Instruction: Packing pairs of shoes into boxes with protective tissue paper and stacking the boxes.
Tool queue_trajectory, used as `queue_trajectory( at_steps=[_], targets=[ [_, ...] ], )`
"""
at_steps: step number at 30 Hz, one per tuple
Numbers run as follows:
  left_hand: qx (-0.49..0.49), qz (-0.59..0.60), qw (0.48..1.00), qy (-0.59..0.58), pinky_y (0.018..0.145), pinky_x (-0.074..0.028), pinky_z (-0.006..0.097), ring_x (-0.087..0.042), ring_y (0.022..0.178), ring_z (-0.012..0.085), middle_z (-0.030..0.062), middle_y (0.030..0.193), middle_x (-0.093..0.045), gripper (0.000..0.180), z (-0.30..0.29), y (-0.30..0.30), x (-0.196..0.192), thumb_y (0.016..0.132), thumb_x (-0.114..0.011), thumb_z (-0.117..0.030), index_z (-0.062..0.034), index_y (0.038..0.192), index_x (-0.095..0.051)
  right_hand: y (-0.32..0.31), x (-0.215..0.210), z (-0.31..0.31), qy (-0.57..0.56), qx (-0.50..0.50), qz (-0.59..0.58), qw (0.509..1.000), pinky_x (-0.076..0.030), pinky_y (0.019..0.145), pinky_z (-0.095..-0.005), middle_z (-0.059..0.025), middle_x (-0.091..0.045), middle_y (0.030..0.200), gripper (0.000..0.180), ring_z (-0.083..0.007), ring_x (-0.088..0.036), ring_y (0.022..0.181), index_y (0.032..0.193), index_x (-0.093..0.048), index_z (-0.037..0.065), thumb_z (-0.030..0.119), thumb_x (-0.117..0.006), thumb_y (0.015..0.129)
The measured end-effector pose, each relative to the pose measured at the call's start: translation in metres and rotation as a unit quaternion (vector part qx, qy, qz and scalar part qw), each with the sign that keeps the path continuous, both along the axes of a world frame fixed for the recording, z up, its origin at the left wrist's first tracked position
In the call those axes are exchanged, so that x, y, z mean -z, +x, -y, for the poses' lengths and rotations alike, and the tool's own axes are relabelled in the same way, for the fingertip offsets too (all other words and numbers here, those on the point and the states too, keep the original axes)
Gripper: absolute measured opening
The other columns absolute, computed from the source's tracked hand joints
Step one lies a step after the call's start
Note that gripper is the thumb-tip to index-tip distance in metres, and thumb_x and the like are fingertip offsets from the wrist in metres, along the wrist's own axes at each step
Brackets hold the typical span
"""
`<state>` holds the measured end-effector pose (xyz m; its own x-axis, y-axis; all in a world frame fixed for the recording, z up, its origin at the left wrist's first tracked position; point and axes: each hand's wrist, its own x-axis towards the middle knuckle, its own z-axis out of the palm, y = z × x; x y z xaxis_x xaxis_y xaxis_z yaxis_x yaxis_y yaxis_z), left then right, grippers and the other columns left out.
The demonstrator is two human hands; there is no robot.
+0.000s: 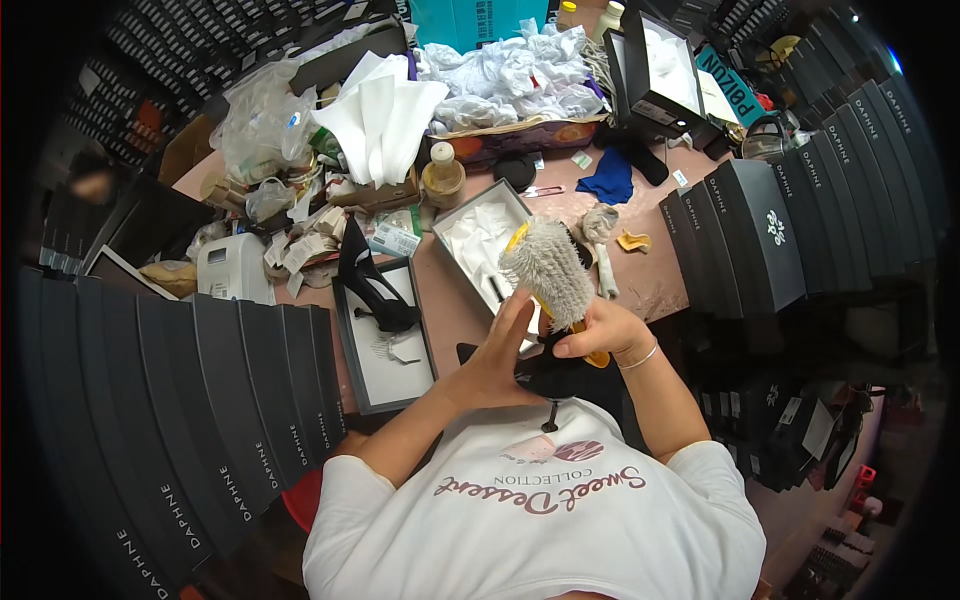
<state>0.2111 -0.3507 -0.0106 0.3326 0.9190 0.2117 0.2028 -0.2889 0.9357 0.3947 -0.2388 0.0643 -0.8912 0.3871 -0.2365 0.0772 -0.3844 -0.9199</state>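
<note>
A scrubbing brush [548, 268] with pale bristles and a yellow body is gripped in my right hand [615, 330], its bristles facing up. Just below it, my left hand [495, 358] holds a black high-heeled shoe [552, 378], its slim heel pointing toward my shirt. Part of this shoe is hidden by my fingers and the brush. Another black high-heeled shoe [375, 285] lies in a shallow grey-rimmed box part [428, 365] to the left. Ahead of my hands sits an open box [455, 215] with white tissue paper inside.
Dark shoeboxes [190, 400] stand in rows on the left, and more shoeboxes [750, 235] line the right. Crumpled white paper [510, 75] fills a carton at the back. A jar [443, 178], a blue cloth [606, 178] and a white label printer [232, 268] share the table.
</note>
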Motion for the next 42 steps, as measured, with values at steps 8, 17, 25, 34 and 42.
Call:
queue_trajectory(
  at_steps=[8, 17, 25, 34, 42],
  targets=[
    [0.136, 0.095, 0.954, -0.248, 0.09, -0.046, 0.032, -0.057, 0.102, 0.0178, 0.0105, 0.113, -0.058, 0.066, -0.004, 0.002, -0.018, 0.07, -0.08, -0.014, -0.0029, 0.126, -0.045, -0.008, -0.004, -0.001, 0.054, 0.022, 0.025, 0.998, -0.044, 0.082, -0.0236, 0.0011, -0.06, 0.101, 0.037, -0.0073, -0.053, 0.093, 0.114, -0.059, 0.001, 0.007, -0.072, 0.079],
    [-0.033, -0.033, 0.973, -0.227, 0.076, -0.048, 0.033, -0.057, 0.08, 0.017, 0.0081, 0.084, -0.062, 0.03, -0.016, -0.042, -0.016, 0.074, -0.065, -0.011, 0.0016, 0.101, -0.059, 0.047, 0.03, -0.02, 0.185, 0.276, 0.123, 0.935, -0.044, 0.06, -0.0237, -0.0025, -0.054, 0.076, 0.025, -0.0063, -0.048, 0.064, 0.11, -0.058, 0.005, 0.024, -0.044, 0.101],
    [0.0, -0.191, 0.957, -0.218, 0.075, -0.05, 0.04, -0.064, 0.084, 0.0391, 0.0237, 0.089, -0.066, 0.042, -0.03, -0.044, -0.055, 0.069, -0.074, -0.021, 0.0011, 0.102, -0.062, 0.037, -0.023, 0.006, 0.751, 0.044, 0.228, 0.619, -0.047, 0.055, -0.0331, -0.0059, -0.051, 0.068, 0.04, -0.0217, -0.056, 0.058, 0.119, -0.061, 0.022, 0.015, -0.066, 0.08],
    [-0.028, -0.33, 0.933, -0.143, 0.073, -0.049, 0.045, -0.061, 0.085, 0.0427, 0.0243, 0.084, -0.064, 0.038, -0.015, -0.055, -0.052, 0.066, -0.073, -0.02, 0.0005, 0.096, -0.061, 0.036, -0.008, -0.014, 0.777, 0.022, 0.15, 0.611, -0.044, 0.042, -0.0325, -0.0031, -0.051, 0.063, 0.034, -0.0196, -0.055, 0.052, 0.12, -0.061, 0.018, 0.016, -0.056, 0.086],
    [0.066, 0.261, 0.897, -0.352, 0.062, -0.052, 0.032, -0.064, 0.072, 0.0181, 0.0099, 0.081, -0.064, 0.03, 0.009, -0.047, -0.045, 0.076, -0.076, -0.008, 0.0023, 0.1, -0.061, 0.038, 0.035, -0.026, 0.712, 0.094, 0.278, 0.638, -0.045, 0.052, -0.0349, -0.0058, -0.05, 0.067, 0.046, -0.0233, -0.058, 0.059, 0.125, -0.059, 0.017, 0.016, -0.067, 0.08]
  ],
)
